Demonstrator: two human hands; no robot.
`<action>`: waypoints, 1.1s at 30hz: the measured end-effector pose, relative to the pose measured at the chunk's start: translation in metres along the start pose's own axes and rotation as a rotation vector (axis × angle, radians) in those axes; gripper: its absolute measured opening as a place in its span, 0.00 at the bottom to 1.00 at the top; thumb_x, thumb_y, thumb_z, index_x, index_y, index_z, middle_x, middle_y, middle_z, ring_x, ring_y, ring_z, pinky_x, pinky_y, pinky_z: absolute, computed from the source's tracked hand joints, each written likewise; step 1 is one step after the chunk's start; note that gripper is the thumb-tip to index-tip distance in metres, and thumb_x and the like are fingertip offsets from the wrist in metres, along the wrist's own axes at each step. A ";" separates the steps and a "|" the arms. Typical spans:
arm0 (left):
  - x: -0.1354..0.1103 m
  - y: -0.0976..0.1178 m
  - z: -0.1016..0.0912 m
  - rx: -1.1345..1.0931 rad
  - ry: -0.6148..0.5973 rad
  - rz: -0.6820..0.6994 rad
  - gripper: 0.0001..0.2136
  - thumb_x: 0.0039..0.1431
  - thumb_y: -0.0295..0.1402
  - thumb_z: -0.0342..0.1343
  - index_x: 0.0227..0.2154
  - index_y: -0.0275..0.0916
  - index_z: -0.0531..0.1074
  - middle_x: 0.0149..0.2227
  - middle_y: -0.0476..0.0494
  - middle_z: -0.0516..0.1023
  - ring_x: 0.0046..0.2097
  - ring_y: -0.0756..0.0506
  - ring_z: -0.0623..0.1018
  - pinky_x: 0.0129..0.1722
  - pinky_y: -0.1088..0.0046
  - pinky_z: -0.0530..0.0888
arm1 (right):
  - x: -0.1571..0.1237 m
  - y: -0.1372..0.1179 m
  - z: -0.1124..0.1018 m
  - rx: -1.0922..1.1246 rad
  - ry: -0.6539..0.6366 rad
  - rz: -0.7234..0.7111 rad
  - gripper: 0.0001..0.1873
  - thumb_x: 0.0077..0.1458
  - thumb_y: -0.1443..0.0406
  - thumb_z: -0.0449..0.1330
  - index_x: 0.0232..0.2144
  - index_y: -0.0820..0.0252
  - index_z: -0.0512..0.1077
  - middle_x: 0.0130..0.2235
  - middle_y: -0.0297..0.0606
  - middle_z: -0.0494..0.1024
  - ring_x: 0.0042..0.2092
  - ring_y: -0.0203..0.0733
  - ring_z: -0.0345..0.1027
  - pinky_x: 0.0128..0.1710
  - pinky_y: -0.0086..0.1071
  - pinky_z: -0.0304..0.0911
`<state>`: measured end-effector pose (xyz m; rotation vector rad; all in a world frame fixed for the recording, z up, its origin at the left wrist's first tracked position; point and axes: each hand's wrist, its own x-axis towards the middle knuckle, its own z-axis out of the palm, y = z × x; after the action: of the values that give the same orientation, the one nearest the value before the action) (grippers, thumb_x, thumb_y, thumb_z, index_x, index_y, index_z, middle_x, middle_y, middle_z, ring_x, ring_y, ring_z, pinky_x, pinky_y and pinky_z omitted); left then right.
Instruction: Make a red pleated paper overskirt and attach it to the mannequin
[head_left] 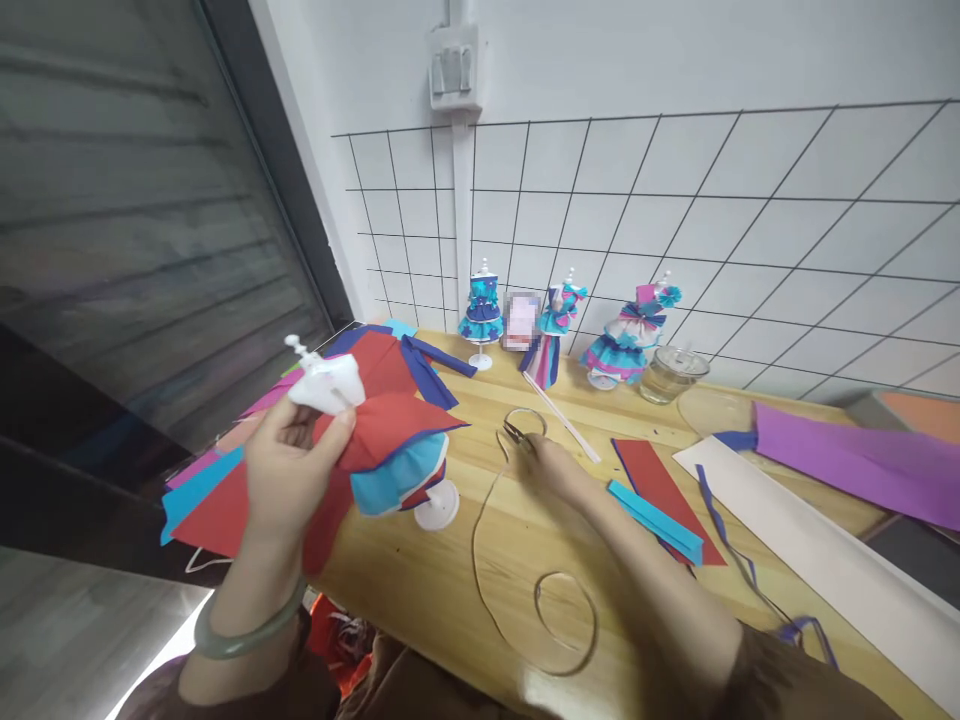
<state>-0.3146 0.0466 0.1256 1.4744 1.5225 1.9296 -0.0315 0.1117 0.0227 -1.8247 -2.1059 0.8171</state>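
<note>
My left hand (289, 460) grips a small white dress form (334, 385) at its waist and holds it tilted. A red skirt layer (397, 425) edged in dark blue spreads from the waist, with a light blue ruffle (401, 475) under it. The form's round white base (437, 505) shows at the lower right. My right hand (544, 460) is closed, low over the table, around a small dark metal tool (514, 431) whose exact kind is blurred. A thin cord (474, 545) loops around the tool's tip and curls across the wood toward me.
Three dressed miniature forms, one in blue (481, 310), stand along the wall, with a phone (521, 320) and a glass (673, 375). Red strips (664, 500), a light blue strip (656, 520) and a long white sheet (825, 560) lie at right. Coloured sheets (217, 510) pile at left.
</note>
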 end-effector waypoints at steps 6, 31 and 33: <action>0.012 -0.002 0.040 -0.095 -0.171 -0.002 0.14 0.47 0.34 0.60 0.39 0.38 0.73 0.39 0.44 0.79 0.42 0.45 0.78 0.43 0.68 0.75 | -0.041 0.022 -0.017 0.379 -0.087 0.012 0.08 0.56 0.67 0.46 0.34 0.61 0.64 0.29 0.35 0.72 0.25 0.34 0.66 0.25 0.28 0.62; -0.014 -0.019 0.197 -0.292 -0.742 -0.328 0.10 0.44 0.31 0.60 0.33 0.34 0.75 0.25 0.50 0.73 0.27 0.52 0.71 0.27 0.78 0.66 | -0.141 -0.020 -0.039 1.704 -0.147 0.130 0.19 0.53 0.46 0.56 0.34 0.54 0.65 0.20 0.22 0.63 0.13 0.18 0.31 0.10 0.15 0.34; -0.012 -0.024 0.199 -0.309 -0.768 -0.374 0.13 0.44 0.30 0.60 0.35 0.33 0.75 0.28 0.47 0.76 0.29 0.51 0.73 0.29 0.77 0.68 | -0.137 -0.024 -0.043 1.718 -0.164 0.141 0.18 0.52 0.48 0.59 0.33 0.55 0.65 0.20 0.23 0.64 0.12 0.17 0.32 0.09 0.15 0.34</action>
<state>-0.1540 0.1596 0.0843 1.4176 0.9958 1.1143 -0.0020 -0.0113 0.0955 -0.8277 -0.5507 1.8977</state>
